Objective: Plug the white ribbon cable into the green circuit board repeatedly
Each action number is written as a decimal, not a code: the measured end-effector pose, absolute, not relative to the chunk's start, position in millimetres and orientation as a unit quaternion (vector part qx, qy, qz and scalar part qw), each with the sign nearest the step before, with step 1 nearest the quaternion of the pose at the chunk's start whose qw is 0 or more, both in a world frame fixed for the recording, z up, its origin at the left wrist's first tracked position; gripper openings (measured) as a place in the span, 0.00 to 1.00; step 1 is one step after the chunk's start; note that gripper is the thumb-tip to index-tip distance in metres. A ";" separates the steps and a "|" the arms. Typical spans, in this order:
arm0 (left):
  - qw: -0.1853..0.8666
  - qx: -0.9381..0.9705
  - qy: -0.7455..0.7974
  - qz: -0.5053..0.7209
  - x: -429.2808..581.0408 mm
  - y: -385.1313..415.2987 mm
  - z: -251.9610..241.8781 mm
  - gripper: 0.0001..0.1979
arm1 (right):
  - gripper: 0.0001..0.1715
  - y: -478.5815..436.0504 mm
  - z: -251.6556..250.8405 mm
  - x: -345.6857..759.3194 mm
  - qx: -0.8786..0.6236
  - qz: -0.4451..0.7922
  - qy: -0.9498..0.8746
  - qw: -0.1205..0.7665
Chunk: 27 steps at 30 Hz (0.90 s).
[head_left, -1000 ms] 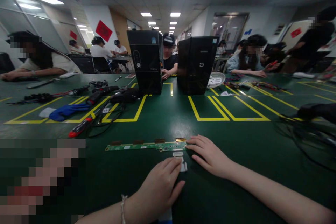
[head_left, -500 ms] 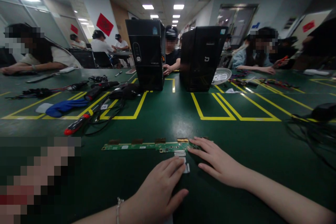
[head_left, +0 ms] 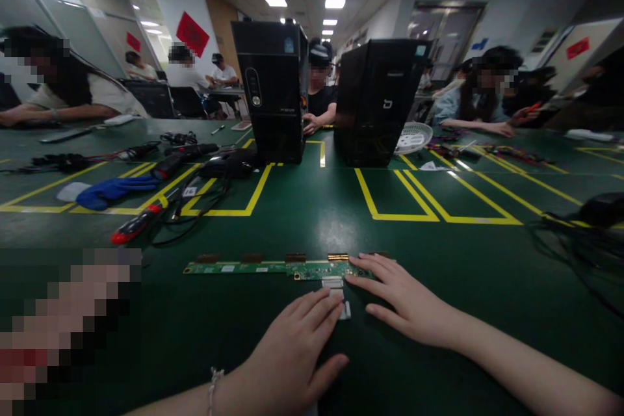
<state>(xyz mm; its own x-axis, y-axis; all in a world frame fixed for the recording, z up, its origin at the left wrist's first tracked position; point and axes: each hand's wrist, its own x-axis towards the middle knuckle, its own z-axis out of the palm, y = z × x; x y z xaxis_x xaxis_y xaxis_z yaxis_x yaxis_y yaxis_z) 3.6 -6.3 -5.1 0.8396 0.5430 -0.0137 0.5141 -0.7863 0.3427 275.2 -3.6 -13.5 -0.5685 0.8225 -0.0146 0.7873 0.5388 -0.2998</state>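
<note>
A long narrow green circuit board [head_left: 253, 268] lies flat on the green table mat [head_left: 312, 221] in front of me. A white flat ribbon cable [head_left: 341, 302] runs from the board's right part toward me. My left hand [head_left: 292, 351] lies palm down on that cable, fingers stretched out, fingertips just short of the board. My right hand [head_left: 404, 302] rests flat with spread fingers on the board's right end, beside the cable connector. Neither hand grips anything.
Two black computer towers [head_left: 273, 88] [head_left: 377, 101] stand upright mid-table. A red-handled screwdriver [head_left: 134, 226], black cables [head_left: 195, 201] and a blue glove [head_left: 110, 192] lie at left. More black cable [head_left: 575, 240] is at right. Several people sit around the table.
The view has tilted and shifted slightly. Both hands stay flat at the board's right end, the right hand a little further onto the board.
</note>
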 end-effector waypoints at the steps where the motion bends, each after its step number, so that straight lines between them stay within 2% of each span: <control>1: 0.167 0.945 0.279 0.044 3.6 -6.5 -5.3 0.30 | 0.29 -3.4 -13.9 275.2 -0.461 0.137 -0.874 0.066; 15: 0.175 0.944 0.265 0.084 2.6 -2.1 -12.1 0.28 | 0.29 -2.4 -12.3 274.5 -0.457 0.145 -0.874 0.082; 27: 0.171 0.944 0.276 0.057 5.0 -4.3 -10.8 0.29 | 0.30 -2.6 -16.2 274.3 -0.455 0.135 -0.875 0.096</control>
<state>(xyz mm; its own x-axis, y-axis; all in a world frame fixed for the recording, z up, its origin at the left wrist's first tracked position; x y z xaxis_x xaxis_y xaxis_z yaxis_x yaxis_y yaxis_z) 5.0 -4.3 -10.8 0.8408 0.5413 0.0128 0.5024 -0.7887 0.3544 274.3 -2.6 -16.2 -0.5681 0.8217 0.0448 0.7701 0.5500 -0.3231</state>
